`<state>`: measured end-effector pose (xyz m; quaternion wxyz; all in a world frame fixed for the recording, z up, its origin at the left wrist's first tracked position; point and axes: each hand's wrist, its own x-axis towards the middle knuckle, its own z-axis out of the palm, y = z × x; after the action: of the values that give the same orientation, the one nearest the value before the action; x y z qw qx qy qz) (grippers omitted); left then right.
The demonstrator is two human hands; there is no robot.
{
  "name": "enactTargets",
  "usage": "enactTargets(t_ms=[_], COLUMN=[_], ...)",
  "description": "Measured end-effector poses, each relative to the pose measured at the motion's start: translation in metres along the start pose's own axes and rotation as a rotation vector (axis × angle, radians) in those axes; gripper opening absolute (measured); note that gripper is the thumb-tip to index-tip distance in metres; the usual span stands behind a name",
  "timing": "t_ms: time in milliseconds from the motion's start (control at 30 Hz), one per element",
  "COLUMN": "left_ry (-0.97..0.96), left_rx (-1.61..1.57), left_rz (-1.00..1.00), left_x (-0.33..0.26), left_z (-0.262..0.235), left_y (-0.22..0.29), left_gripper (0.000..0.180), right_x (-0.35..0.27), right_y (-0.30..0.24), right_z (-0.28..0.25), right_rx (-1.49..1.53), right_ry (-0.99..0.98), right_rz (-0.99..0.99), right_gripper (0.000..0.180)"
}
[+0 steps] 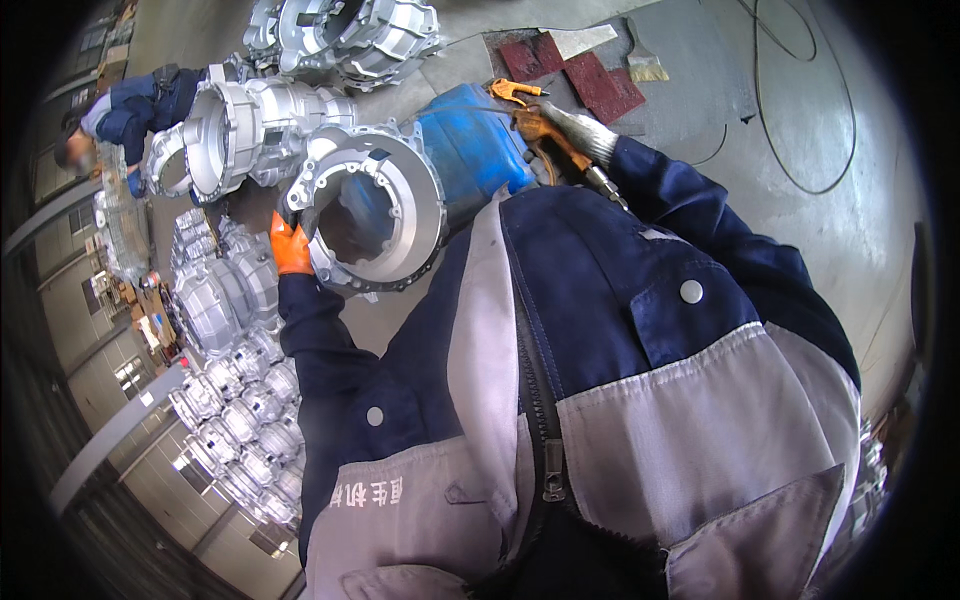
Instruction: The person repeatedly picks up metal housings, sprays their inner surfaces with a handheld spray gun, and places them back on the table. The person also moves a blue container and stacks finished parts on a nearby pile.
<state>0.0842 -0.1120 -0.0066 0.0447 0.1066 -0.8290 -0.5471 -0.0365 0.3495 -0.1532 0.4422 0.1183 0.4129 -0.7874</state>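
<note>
A silver cast-metal gearbox housing (425, 215) with a wide round opening stands in front of me, against a blue plastic container (470, 140). My left hand (292, 245), in an orange glove, is closed on the left edge of its rim. Beside the container, my right hand (575, 135), in a soiled white and orange glove, is wrapped round a hand-held tool with a silver metal end (605, 185). The tool's kind is largely hidden by the hand. An orange air blow gun (515, 91) lies by the container's far corner.
More housings (250, 125) stand to the left and at the back, with several stacked (245, 420) lower left. Dark red abrasive sheets (603, 88) and a flat brush (646, 62) lie on a grey mat. A hose (757, 90) loops over the floor. Another person (150, 105) bends at far left.
</note>
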Motion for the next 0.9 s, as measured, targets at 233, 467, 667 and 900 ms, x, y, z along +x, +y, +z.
enactTargets(t_ms=[233, 467, 667, 900], left_ry=[0.257, 0.234, 0.262, 0.227], left_rx=[-0.107, -0.062, -0.003, -0.034], left_rz=[-0.214, -0.141, -0.161, -0.102], left_x=[0.0, 0.001, 0.0, 0.0], left_z=[-0.014, -0.022, -0.02, -0.016], left_y=[-0.021, -0.025, -0.021, -0.017], left_gripper=[0.031, 0.037, 0.035, 0.035], right_x=[-0.009, 0.0, 0.019, 0.028], right_y=[0.009, 0.02, 0.04, 0.044], right_z=[-0.003, -0.006, -0.015, -0.023], right_rx=[-0.015, 0.035, 0.081, 0.065], right_ry=[-0.119, -0.219, -0.225, -0.287], right_rz=[0.094, 0.14, 0.126, 0.192], right_gripper=[0.046, 0.048, 0.047, 0.046])
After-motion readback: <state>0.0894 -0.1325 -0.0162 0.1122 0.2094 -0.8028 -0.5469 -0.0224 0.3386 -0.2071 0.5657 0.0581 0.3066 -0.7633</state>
